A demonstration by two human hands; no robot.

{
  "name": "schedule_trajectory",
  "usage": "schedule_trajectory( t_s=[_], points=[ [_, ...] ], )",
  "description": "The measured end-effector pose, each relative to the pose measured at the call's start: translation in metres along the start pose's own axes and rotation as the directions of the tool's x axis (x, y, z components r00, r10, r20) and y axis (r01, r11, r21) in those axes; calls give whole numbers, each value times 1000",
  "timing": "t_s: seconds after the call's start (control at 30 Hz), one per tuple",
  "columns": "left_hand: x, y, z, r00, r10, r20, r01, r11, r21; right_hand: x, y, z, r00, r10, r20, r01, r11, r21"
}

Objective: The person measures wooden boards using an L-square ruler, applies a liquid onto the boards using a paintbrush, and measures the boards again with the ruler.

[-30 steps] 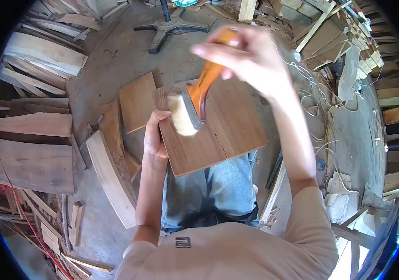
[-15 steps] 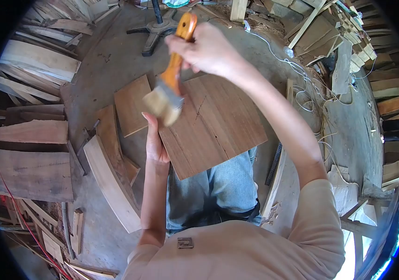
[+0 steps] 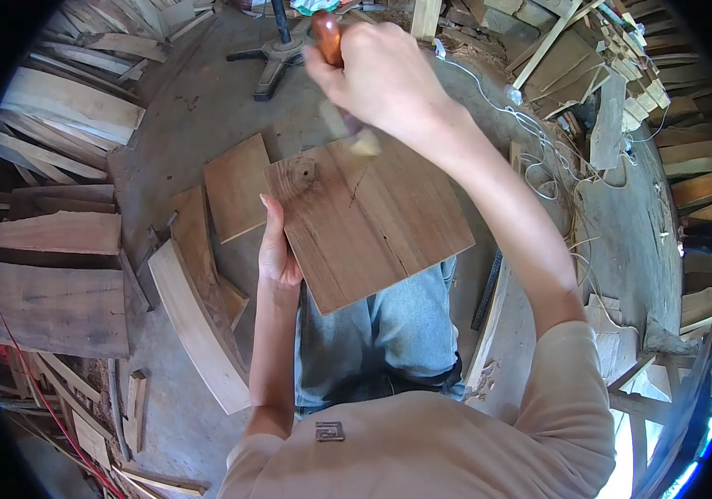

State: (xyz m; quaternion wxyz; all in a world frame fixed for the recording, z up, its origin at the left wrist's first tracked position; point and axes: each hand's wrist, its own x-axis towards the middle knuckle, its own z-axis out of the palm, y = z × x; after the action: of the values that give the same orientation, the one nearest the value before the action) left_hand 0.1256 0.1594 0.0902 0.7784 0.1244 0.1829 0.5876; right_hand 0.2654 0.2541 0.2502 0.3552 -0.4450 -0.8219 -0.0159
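The wooden board (image 3: pixel 381 224) is lying over our jeans (image 3: pixel 410 324), just right of our left hand (image 3: pixel 279 254) and below our right hand (image 3: pixel 389 79). We are cupping the left hand at the board's left edge, with the thumb standing up beside that edge; its fingers are going under the wood, so we cannot tell how firmly they are gripping. With the right hand we are pinching the brush (image 3: pixel 328 40) by its orange-brown handle, and its blurred bristles are hanging near the far edge; we cannot tell whether they are touching the wood. Our right wrist and forearm are passing above the far right part of the board. The near edge is slanting across our knees, and the right corner is jutting out past them, with grey floor (image 3: pixel 185 116) showing between it and a narrow wood strip (image 3: pixel 489 333) to the right. Left of the left hand, a smaller board (image 3: pixel 238 187) and a pale curved plank (image 3: pixel 194 320) are lying close, leaving little floor on that side. Beyond the right hand, floor is stretching toward a metal stand (image 3: pixel 271 71).
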Motion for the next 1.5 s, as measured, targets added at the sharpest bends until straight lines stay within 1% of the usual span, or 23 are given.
schedule_trajectory(
  t_s=[0.07,0.13,0.27,0.33,0.4,0.57,0.6,0.63,0.67,0.7,0.73,0.77,0.8,0.87,1.0,1.07,1.17,1.3,1.37,1.4,1.43,1.47,1.5],
  points=[
    [2,0,-6,999,-32,36,35,996,-79,-4,-13,-1,991,79,111,-114,926,360],
    [2,-1,-11,999,5,-40,-7,999,-33,-8,-23,4,974,108,199,-197,839,507],
    [0,2,-2,1000,5,28,-2,995,-98,-3,7,6,879,229,419,-388,855,345],
    [0,5,-1,1000,-8,-1,8,998,-62,2,34,-8,925,246,288,-211,966,-148],
    [2,7,-4,997,-59,-46,56,997,-54,0,80,-9,906,399,144,-342,888,-308],
    [-1,6,3,999,-41,6,41,999,23,-16,87,-36,907,421,3,-380,821,-426],
    [-3,4,4,1000,-3,6,3,1000,23,-20,75,-38,951,307,-33,-299,891,-340],
    [-4,3,2,1000,2,-12,-1,1000,18,-23,53,-42,968,251,-25,-252,965,-66],
    [-3,3,-1,1000,-22,-1,22,999,-29,-25,32,-40,979,202,-31,-191,957,217],
    [-1,4,-4,999,-43,14,44,996,-74,-27,19,-24,965,83,-247,-23,971,238],
    [0,3,-11,999,-48,-9,47,994,-97,-29,14,-8,986,47,-161,45,851,524],
    [-2,3,-17,1000,-14,0,14,995,-95,-34,-4,-5,977,183,109,-210,741,638],
    [-2,3,-22,1000,20,13,-19,995,-93,-39,-14,0,957,177,232,-286,728,623],
    [-2,3,-12,997,48,56,-41,992,-117,-47,-10,13,923,233,308,-383,650,656],
    [0,10,-11,998,-36,-52,34,998,-46,-64,40,-14,891,403,207,-453,769,452],
    [2,12,-12,995,-43,-86,41,999,-17,-69,81,-34,909,417,-14,-415,907,77],
    [-1,16,0,990,-32,-134,41,997,65,-72,95,-64,935,318,-156,-354,854,-381],
    [-2,11,2,997,-58,-54,57,998,-23,-73,42,-65,941,260,-216,-204,946,251],
    [-2,11,1,999,-52,-8,52,996,-74,-69,8,-45,978,137,-160,-15,805,594],
    [-2,9,-1,1000,-14,1,14,997,-78,-70,-5,-36,991,130,-10,-89,728,679],
    [-4,9,-13,958,24,285,57,961,-271,-70,-16,-23,979,160,130,-203,640,741],
    [-3,10,-7,986,-48,162,109,913,-394,-74,-21,-16,967,78,244,-229,692,684],
    [1,7,-15,977,10,212,20,990,-143,-79,-15,1,996,-88,-10,77,797,598]
  ],
)
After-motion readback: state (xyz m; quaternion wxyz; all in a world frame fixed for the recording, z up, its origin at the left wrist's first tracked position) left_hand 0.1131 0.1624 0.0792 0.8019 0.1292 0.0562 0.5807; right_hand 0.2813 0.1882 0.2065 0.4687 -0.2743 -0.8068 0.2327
